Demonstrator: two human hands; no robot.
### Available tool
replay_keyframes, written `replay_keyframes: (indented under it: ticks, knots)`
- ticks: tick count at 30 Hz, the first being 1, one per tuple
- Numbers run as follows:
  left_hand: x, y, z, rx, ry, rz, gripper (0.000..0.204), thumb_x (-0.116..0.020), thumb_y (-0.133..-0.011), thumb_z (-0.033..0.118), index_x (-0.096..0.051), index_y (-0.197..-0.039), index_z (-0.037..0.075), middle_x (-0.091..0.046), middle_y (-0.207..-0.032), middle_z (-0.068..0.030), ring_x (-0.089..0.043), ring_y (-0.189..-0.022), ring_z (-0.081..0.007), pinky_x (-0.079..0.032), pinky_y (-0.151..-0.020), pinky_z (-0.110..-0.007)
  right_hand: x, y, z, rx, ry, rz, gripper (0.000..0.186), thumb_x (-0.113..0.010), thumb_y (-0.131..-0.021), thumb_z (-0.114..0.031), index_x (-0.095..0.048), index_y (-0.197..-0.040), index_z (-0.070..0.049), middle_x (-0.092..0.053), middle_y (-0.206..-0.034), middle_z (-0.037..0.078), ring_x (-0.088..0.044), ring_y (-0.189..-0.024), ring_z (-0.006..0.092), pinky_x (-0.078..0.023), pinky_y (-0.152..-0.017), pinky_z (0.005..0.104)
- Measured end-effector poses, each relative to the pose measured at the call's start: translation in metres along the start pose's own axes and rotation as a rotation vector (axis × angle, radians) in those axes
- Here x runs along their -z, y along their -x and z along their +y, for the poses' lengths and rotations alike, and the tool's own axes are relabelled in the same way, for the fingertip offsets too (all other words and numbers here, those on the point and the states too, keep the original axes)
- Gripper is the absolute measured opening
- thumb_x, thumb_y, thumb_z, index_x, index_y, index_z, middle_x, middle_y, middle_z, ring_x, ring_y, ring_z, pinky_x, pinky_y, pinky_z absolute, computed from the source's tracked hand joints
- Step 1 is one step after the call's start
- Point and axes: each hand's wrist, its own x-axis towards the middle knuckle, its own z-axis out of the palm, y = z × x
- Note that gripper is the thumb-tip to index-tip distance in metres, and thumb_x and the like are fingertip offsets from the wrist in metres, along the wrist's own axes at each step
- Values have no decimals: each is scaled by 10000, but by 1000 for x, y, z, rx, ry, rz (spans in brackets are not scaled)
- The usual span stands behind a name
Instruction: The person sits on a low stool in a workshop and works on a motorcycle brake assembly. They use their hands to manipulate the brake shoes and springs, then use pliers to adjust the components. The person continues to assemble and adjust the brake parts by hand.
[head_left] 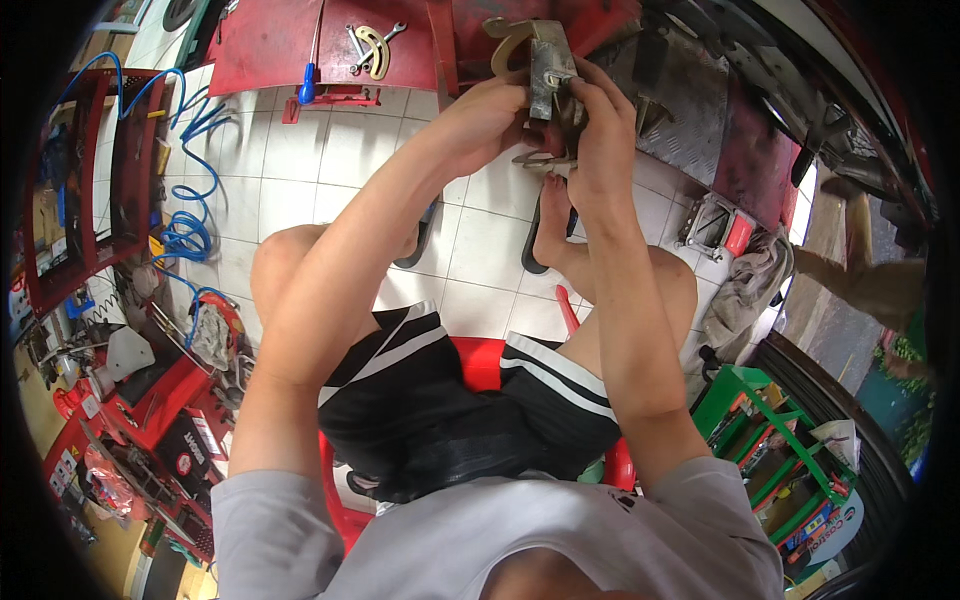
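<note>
— Firmly gripped? Left hand [480, 120], right hand [600, 140], fingers wrapped round metal part [550, 65].
— Yes, clamped between fingertips. Could slip down onto foot [553, 215] if loosened.

Grey short-sleeved shirt [500, 540], black shorts [460, 400] with white stripes, bare forearms

Bare tiled floor [290, 170] lies open leftward; red bench [290, 45] blocks ahead.
</note>
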Motion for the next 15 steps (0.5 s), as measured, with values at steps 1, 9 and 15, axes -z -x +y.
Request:
replay_keyframes:
  ticks: [1,9,15]
  knots:
    - [1,0,0,5,5,5,251,-454,-946,91,-518,-1168,-7,-603,-1012,-116,-627,-789,-240,-516,-776,-389,0,-1,1,16,3,-8,330,-497,-890,-118,-627,-1147,43,-631,-881,74,-545,-678,106,-407,-485,247]
    - [3,-2,0,0,44,-26,321,-397,-925,67,-528,-1212,9,-631,-1000,-115,-636,-789,-215,-524,-761,-356,-3,1,-5,-30,-13,2,343,-498,-896,-136,-616,-1166,40,-620,-864,71,-549,-674,114,-396,-466,252]
    - [6,-2,-1,-9,53,-44,282,-401,-922,76,-547,-1150,-3,-639,-967,-129,-640,-752,-222,-529,-751,-366,-3,3,-7,-59,-28,-26,356,-513,-899,-144,-607,-1184,47,-624,-830,75,-538,-612,110,-376,-437,260]
